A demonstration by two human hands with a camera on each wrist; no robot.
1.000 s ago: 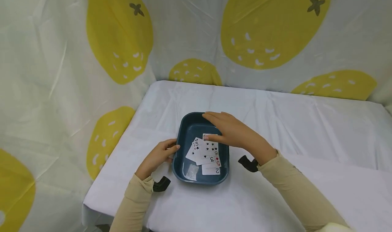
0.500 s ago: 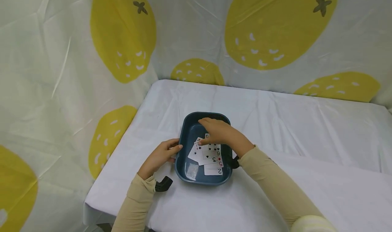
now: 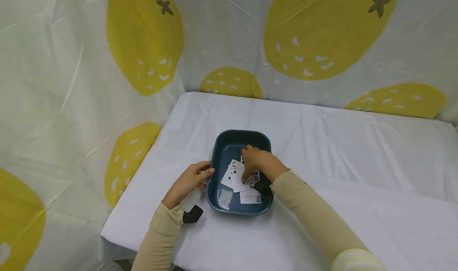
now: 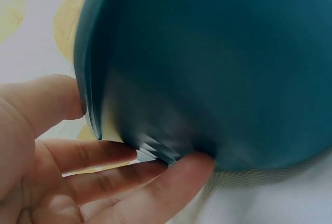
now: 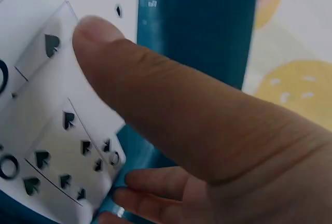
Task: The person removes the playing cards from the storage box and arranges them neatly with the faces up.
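Pinching the dark blue tray by its left wall, steadied it on the white desk with left hand, with thumb at the rim and fingers curled beneath the edge. Worked much nearer the cards with right hand, set low inside the tray from its right side. Found the cards face up on the tray floor, overlapping in a rough fan about mid-tray, directly below right hand. Had right fingers wide apart from thumb, with nothing plainly gripped: with thumb pointing over the middle of the fan and fingers bent past the far end of the six of spades. Saw the six's long axis running away from the body, roughly along the tray's own length, and judged that line from thumb to fingers decisive for any grasp. Noted the two nearest the body. Could not tell thumb contact from a close hover in either view.
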